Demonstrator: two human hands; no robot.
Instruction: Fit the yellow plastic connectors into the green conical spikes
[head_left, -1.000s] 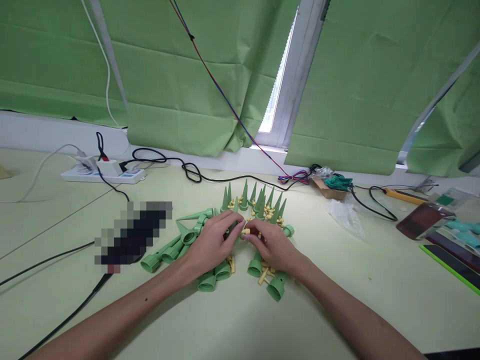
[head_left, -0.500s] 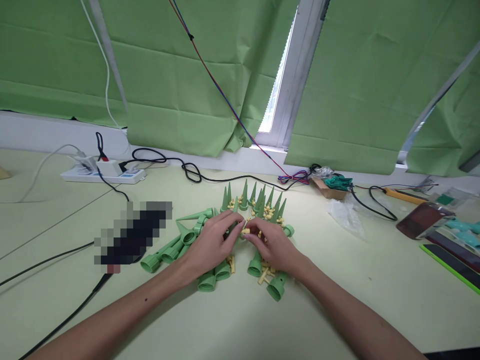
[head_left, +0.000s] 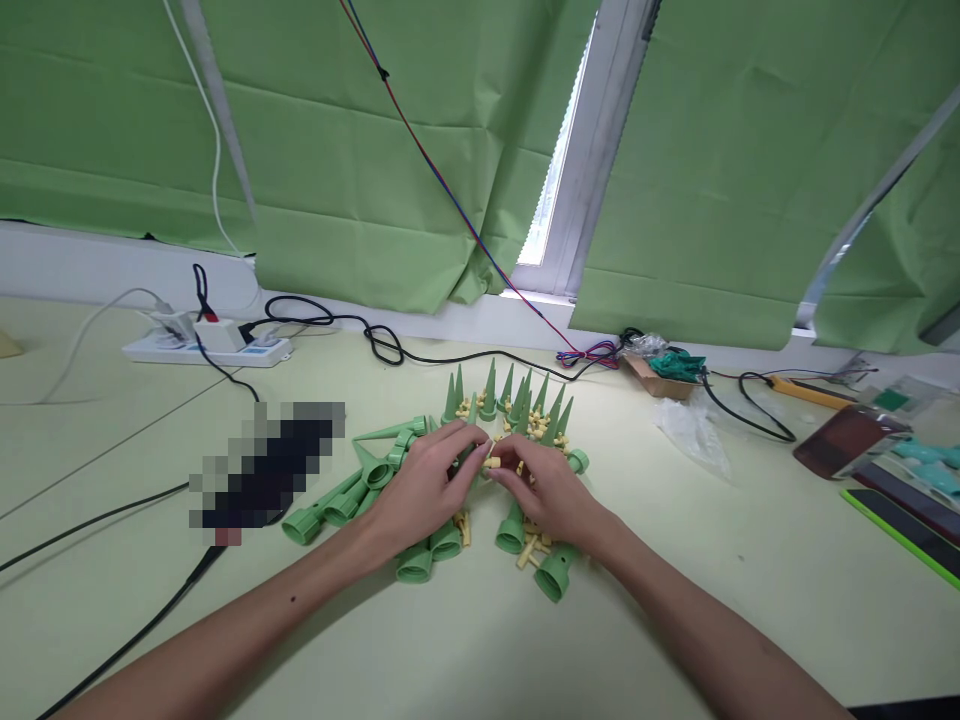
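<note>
Over the middle of the table my left hand (head_left: 435,470) is closed around a green plastic watering spike, mostly hidden by the fingers. Facing it, my right hand (head_left: 544,485) pinches a small pale-yellow valve (head_left: 492,463) between thumb and fingers. The valve is at the left fingertips; whether it sits in the spike I cannot tell. Several green spikes (head_left: 555,578) lie around both hands, their wide threaded ends toward me. Behind the hands more green spikes (head_left: 490,392) stand point up, with yellow valves (head_left: 537,425) scattered among them. Loose valves (head_left: 529,552) also lie near my right wrist.
At left are a power strip (head_left: 206,348) and a blurred dark object (head_left: 270,475) with a cable. A black cord (head_left: 450,360) runs along the back. At right are a small cardboard box (head_left: 660,380), a plastic bag (head_left: 694,435), a reddish-brown container (head_left: 847,442) and a green-edged phone (head_left: 911,530).
</note>
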